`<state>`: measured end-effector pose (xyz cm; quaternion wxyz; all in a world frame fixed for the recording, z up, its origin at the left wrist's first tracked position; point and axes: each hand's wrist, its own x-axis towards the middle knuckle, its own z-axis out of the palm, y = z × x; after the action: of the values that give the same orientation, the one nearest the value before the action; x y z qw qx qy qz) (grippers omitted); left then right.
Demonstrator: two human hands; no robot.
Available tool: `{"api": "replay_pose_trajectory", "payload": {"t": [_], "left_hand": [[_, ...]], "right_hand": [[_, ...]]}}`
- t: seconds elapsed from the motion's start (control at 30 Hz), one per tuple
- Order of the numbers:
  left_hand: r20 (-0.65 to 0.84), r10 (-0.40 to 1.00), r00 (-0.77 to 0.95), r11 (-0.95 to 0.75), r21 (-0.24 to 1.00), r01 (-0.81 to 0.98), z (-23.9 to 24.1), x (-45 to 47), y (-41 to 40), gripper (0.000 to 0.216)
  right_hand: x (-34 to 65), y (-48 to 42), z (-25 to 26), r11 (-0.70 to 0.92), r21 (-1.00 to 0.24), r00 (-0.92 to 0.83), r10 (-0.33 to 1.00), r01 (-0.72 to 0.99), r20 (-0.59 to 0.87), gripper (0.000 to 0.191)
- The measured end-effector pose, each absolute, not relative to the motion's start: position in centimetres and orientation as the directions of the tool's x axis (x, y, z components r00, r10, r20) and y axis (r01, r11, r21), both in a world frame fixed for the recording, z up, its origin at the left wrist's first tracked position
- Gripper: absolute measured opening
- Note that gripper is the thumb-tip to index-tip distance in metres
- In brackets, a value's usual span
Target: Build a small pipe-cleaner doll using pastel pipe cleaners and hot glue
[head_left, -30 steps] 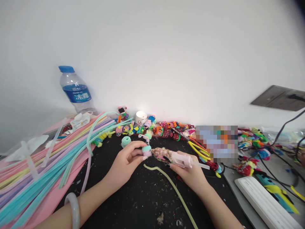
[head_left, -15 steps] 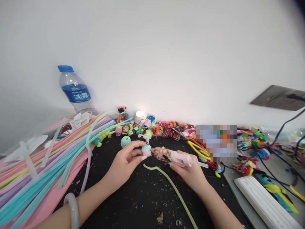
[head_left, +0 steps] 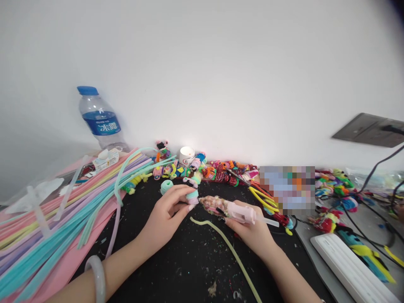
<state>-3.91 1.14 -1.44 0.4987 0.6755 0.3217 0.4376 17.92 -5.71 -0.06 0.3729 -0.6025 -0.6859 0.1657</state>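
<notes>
Between the thumb and fingers of my left hand is a small coiled pipe-cleaner piece, mint green above and lilac below. My right hand is wrapped round a pink glue gun with a crusty, patterned front. Its nozzle points left, close to the coiled piece; whether they touch I cannot tell. A clear glue stick juts from the gun's back end. Behind my left hand sits a mint-green coil. One pale green pipe cleaner curves across the black mat below both hands.
Pastel pipe cleaners lie in a fan at left, near a leaning water bottle. Small colourful pipe-cleaner figures and a paper cup line the wall. At right are a white power strip and black cables.
The coiled piece has tilted and shifted slightly left in my left hand. The glue gun has moved a little to the right, so its tip sits slightly farther from the piece.
</notes>
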Motion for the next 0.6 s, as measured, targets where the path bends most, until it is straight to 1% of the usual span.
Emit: {"api": "replay_pose_trajectory", "payload": {"t": [0.07, 0.17, 0.3, 0.43, 0.6], "left_hand": [[0.289, 0.857, 0.426, -0.325, 0.946, 0.013, -1.54, -3.98, 1.03, 0.029], [0.308, 0.842, 0.443, -0.353, 0.935, 0.02, -1.56, -4.0, 0.96, 0.03], [0.311, 0.84, 0.445, -0.373, 0.926, 0.059, -1.34, -3.93, 0.98, 0.029], [0.271, 0.867, 0.418, -0.341, 0.935, 0.1, -1.22, -3.88, 0.94, 0.027], [0.277, 0.873, 0.401, -0.353, 0.927, 0.127, -1.38, -3.91, 0.87, 0.024]], "right_hand": [[17.65, -5.68, 0.3, 0.211, -0.694, -0.017, 0.961, 0.688, 0.276, 0.023], [17.43, -5.64, 0.45, 0.206, -0.7, -0.022, 0.965, 0.684, 0.262, 0.028], [17.37, -5.55, 0.29, 0.198, -0.709, -0.023, 0.968, 0.677, 0.249, 0.028], [17.33, -5.56, 0.46, 0.186, -0.706, -0.018, 0.971, 0.684, 0.239, 0.028], [17.19, -5.65, 0.49, 0.188, -0.69, -0.026, 0.971, 0.699, 0.238, 0.023]]}}
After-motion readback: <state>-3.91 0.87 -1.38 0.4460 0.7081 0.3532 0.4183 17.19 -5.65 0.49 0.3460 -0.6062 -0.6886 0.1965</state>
